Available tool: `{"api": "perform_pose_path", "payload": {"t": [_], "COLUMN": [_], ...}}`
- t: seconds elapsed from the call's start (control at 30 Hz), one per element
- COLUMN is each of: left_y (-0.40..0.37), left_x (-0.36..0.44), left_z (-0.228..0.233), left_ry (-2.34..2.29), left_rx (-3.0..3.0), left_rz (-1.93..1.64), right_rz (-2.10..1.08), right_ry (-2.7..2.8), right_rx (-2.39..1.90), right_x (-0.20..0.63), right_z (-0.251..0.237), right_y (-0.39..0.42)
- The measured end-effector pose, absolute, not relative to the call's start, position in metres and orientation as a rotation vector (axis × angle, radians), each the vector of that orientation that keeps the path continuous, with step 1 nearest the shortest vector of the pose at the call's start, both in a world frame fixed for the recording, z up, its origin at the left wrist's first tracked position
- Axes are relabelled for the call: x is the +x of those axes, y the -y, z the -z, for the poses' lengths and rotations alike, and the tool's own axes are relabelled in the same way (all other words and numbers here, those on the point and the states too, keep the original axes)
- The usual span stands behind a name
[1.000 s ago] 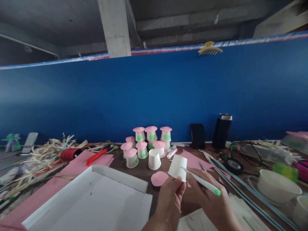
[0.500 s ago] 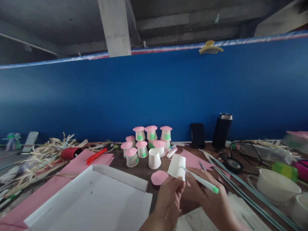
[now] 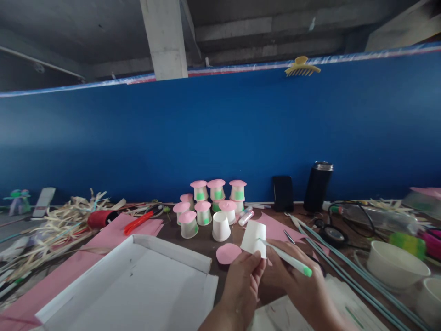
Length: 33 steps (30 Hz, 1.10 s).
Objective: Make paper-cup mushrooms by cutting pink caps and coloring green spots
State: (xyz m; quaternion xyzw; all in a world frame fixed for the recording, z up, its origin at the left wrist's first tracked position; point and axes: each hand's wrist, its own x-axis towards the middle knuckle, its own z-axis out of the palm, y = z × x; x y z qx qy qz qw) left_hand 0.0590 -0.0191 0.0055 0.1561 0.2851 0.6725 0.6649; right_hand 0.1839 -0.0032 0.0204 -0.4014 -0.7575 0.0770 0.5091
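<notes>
My left hand (image 3: pixel 243 280) grips a white paper cup (image 3: pixel 254 236) by its lower edge and holds it tilted above the table. In my right hand (image 3: pixel 299 276) is a white felt-tip pen (image 3: pixel 285 257) with a green end cap. Its tip touches the cup's side, where a small green mark shows. Just left of the held cup lies a pink paper disc (image 3: pixel 228 253). Behind that stands a plain white paper cup (image 3: pixel 221 226). Several upturned cups with pink paper tops and green patches (image 3: pixel 188 226) are grouped and partly stacked farther back.
A shallow white cardboard box (image 3: pixel 138 285) fills the front left, with pink paper (image 3: pixel 65 276) and red-handled scissors (image 3: pixel 138 224) beyond. Pale blue strips (image 3: pixel 358 271), a white bowl (image 3: pixel 396 264) and a black flask (image 3: pixel 318 186) are at right. A blue partition (image 3: pixel 220 128) stands behind.
Both hands keep nearly the same pose, with the pen tip still at the cup's side. The view has shifted only very slightly.
</notes>
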Motion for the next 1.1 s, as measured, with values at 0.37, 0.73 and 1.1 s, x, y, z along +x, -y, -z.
{"api": "perform_pose_path", "payload": {"t": [0.37,0.73,1.1], "left_y": [0.0183,0.022,0.0172], "left_x": [0.0598,0.0585,0.0586], "left_z": [-0.0047,-0.0074,-0.0055], "left_ry": [-0.644,-0.66,-0.638], "left_rx": [0.328,0.289,0.232], "left_rz": [-1.539,-1.542,-1.572], "right_rz": [-0.203,-0.226,-0.224], "right_ry": [1.848,1.874,1.879], "right_rx": [-0.974,-0.99,-1.005], "right_x": [0.1834,0.1827,0.1816], "right_z": [-0.0193,-0.0211,-0.0221], "right_y": [0.0036,0.0047,0.0052]}}
